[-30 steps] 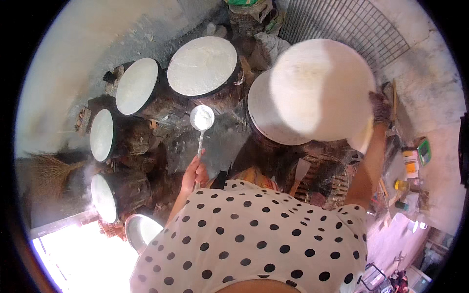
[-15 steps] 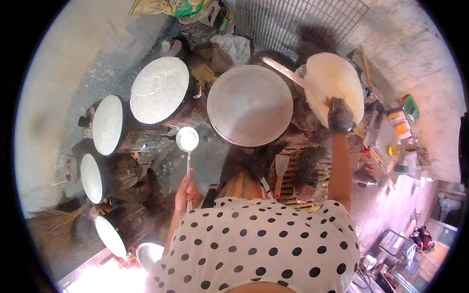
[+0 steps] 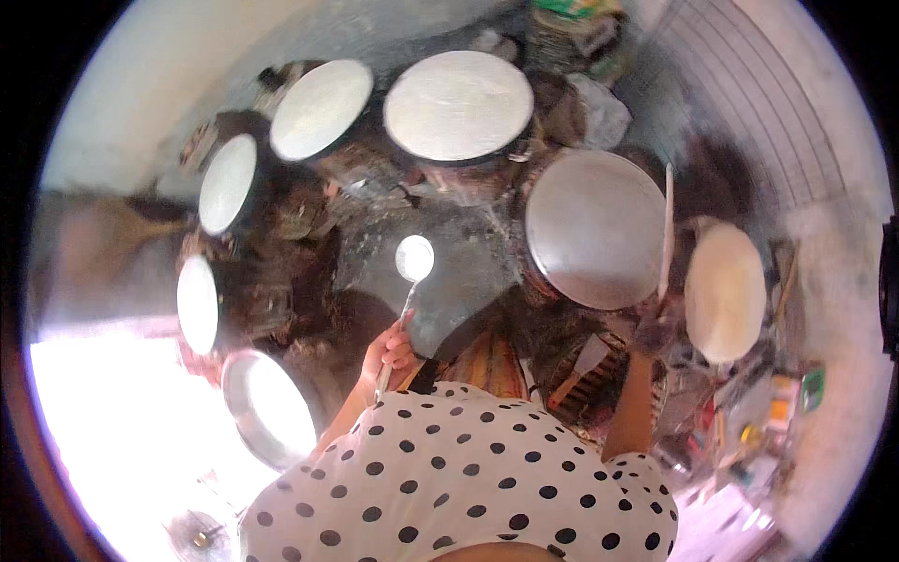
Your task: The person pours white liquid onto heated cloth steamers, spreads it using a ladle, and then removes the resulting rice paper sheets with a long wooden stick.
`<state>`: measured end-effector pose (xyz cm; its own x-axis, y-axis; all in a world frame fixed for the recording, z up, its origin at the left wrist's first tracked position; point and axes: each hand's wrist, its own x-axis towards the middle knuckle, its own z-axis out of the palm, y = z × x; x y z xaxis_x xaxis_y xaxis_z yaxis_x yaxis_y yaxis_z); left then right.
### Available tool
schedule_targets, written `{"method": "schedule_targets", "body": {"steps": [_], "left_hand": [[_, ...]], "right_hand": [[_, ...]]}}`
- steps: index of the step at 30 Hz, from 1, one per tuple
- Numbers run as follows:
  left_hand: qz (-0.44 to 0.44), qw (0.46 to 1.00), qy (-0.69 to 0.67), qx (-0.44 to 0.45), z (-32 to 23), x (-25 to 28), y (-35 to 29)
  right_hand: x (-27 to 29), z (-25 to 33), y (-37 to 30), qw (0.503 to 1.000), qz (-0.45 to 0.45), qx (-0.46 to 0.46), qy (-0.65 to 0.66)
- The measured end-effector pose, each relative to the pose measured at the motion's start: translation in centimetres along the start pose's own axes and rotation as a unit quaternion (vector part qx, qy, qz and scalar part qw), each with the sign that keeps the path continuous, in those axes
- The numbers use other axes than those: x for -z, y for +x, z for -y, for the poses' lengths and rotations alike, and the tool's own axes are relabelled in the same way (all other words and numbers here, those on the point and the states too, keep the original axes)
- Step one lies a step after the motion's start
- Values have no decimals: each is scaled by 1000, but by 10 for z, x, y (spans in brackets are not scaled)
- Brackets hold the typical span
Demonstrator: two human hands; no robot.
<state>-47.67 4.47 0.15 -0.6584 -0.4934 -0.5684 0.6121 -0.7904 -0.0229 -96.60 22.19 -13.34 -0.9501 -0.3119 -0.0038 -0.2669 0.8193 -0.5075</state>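
The ladle [image 3: 412, 297] looks metal, the grey pan [image 3: 596, 234] smooth metal (with a soft sheen), the large bowl [image 3: 245, 412] shiny metal, the dotted shirt [image 3: 487, 473] matt cloth.

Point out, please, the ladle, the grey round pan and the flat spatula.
Ladle [image 3: 414, 258]: head view, on its round bowl.
Grey round pan [image 3: 596, 229]: head view, on the middle of its top surface.
Flat spatula [image 3: 590, 357]: head view, on its blade.

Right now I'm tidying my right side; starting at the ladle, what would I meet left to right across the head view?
Ladle, grey griddle, pale stick, flatbread, orange container, green box.
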Motion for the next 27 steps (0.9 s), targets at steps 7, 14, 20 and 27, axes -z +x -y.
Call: {"method": "schedule_targets", "body": {"steps": [7, 14, 20, 27], "left_hand": [[75, 945, -284, -143, -89, 110, -112], [-231, 858, 216, -404, -131, 227, -281], [83, 831, -338, -434, -171, 283, -342], [-220, 869, -11, -443, -154, 332, -353]], "right_hand": [[-117, 197, -195, 916, 306, 251, 65], [-142, 334, -454, 728, 650, 189, 114], [-158, 356, -567, 658, 733, 158, 67], [-164, 366, -605, 654, 716, 238, -43]]}}
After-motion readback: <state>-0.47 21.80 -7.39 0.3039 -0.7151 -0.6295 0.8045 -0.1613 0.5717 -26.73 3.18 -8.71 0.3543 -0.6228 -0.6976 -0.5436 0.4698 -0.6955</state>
